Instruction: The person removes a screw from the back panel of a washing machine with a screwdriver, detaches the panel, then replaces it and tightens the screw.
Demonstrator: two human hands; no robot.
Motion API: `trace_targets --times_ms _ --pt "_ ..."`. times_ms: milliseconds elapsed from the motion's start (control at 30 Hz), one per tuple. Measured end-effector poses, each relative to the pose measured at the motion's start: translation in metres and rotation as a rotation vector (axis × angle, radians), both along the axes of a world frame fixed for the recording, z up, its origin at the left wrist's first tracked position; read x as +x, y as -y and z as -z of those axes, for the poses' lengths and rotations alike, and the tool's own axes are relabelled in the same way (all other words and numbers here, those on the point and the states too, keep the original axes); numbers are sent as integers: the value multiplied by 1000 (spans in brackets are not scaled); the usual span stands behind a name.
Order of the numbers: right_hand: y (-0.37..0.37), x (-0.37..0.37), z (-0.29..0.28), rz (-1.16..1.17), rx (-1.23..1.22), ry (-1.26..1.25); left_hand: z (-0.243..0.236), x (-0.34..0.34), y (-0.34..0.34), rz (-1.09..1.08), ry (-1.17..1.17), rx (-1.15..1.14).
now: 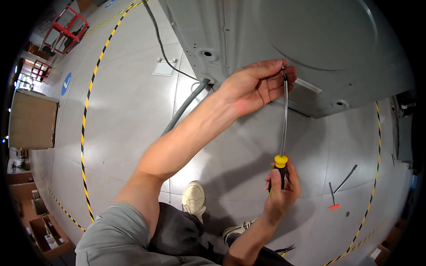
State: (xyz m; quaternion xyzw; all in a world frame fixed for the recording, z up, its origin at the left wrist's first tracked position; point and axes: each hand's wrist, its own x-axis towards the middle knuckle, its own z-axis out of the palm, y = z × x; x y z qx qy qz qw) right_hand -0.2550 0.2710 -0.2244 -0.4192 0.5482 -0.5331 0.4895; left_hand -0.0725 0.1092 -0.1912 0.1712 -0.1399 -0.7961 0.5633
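My right hand (282,188) is wrapped round the yellow and black handle of a long screwdriver (285,119), whose shaft points up toward the machine. At its tip, my left hand (259,82) pinches a small screw (283,68) between thumb and fingers; the other fingers curl behind the shaft. Just beyond my left hand stands a grey sheet-metal machine panel (262,40) with pressed ribs and a few holes. The screw looks to be against the driver's tip and apart from the panel, though the gap is hard to judge.
A grey corrugated hose (186,106) and a dark cable (159,40) run from the machine's lower left. Tools with an orange-red end (334,206) lie on the floor at right. Yellow-black tape (84,133) marks the floor. A cardboard box (33,119) stands far left.
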Motion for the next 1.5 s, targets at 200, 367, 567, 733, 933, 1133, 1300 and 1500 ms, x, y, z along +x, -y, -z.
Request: trace_targets --times_ms 200,367,567,733,933,1133,1300,1500 --pt "0 -5 7 24 -16 5 10 -8 2 60 -5 -45" --pt "0 -5 9 36 -11 13 8 -10 1 44 12 -46" --pt "1 -4 14 42 -31 -180 5 -11 -1 45 22 -43" --pt "-1 4 16 44 -41 -233 2 -7 -2 48 -75 -43" --pt "-3 5 18 44 -91 -200 -2 0 -3 24 -69 -64" --pt "-2 3 22 17 -140 -221 -1 -4 -2 63 -85 -104" --pt "-4 6 17 59 -53 -108 2 -4 -2 81 -114 -128" --pt "-2 9 14 51 -26 -50 0 -2 -3 62 -76 -138"
